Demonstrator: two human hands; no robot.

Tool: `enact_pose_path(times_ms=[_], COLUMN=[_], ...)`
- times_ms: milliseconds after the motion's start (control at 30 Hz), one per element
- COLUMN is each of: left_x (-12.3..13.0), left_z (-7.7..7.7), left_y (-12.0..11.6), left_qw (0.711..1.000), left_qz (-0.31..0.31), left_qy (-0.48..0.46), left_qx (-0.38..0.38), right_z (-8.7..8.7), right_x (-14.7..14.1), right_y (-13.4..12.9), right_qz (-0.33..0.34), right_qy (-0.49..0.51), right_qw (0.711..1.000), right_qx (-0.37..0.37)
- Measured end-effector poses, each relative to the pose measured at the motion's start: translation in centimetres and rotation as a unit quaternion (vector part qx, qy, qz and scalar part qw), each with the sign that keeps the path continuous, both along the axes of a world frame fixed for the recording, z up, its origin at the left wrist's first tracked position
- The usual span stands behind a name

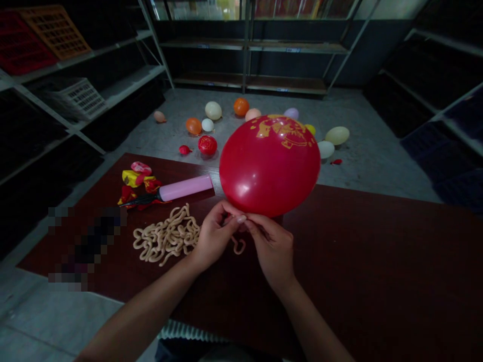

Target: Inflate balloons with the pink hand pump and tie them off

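Two hands: my left hand [215, 236] and right hand [273, 246] are pinching one red balloon [269, 168] by its neck, fingers closed, above the table [362, 251]. One pink pump [186, 188], one tan string heap [171, 236] are lying on the table; multiple smaller balloons [193, 125] are sitting beyond. Red balloon's looking big, glossy, yellow-printed.

Dim scene, dark edges.
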State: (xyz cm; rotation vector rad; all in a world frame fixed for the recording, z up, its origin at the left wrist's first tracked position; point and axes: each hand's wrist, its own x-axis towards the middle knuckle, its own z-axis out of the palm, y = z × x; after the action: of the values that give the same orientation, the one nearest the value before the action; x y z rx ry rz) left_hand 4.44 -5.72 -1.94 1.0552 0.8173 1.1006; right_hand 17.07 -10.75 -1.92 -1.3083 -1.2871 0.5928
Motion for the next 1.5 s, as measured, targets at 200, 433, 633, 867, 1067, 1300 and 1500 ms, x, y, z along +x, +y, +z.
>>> enact_pose_path(times_ms=[200, 433, 633, 867, 1067, 1300, 1500], left_x=[-0.3, 0.3, 0.3, 0.1, -0.2, -0.5, 1.7], left_z=[-0.4, 0.6, 1.4, 1.7, 1.3, 2.3, 6.0], left_y=[0.7, 0.8, 0.9, 1.1, 2.0, 2.6, 5.3], left_qw=[0.998, 0.991, 0.979, 0.963, 0.943, 0.961, 0.916], left_qz=[0.027, 0.050, 0.113, 0.121, 0.113, 0.167, 0.187], left_qy=[-0.050, -0.118, -0.150, -0.204, -0.256, -0.218, -0.139], left_qx=[-0.015, -0.035, -0.076, -0.131, -0.183, 0.032, 0.326], right_z=[-0.5, -1.6, -1.3, -1.2, -1.8, -3.3, -4.7], right_x=[-0.7, -0.7, -0.8, -0.9, -1.1, 0.4, 1.4], right_y=[0.2, 0.1, -0.1, 0.2, 0.8, 1.2, 1.5], right_qz=[0.025, 0.002, 0.017, 0.014, 0.017, 0.016, -0.008], right_qy=[0.011, 0.046, 0.020, 0.045, 0.027, -0.136, -0.220], right_qw=[0.999, 0.999, 0.999, 0.999, 0.999, 0.989, 0.971], right_qx=[-0.028, -0.027, -0.022, -0.004, 0.013, 0.055, 0.088])
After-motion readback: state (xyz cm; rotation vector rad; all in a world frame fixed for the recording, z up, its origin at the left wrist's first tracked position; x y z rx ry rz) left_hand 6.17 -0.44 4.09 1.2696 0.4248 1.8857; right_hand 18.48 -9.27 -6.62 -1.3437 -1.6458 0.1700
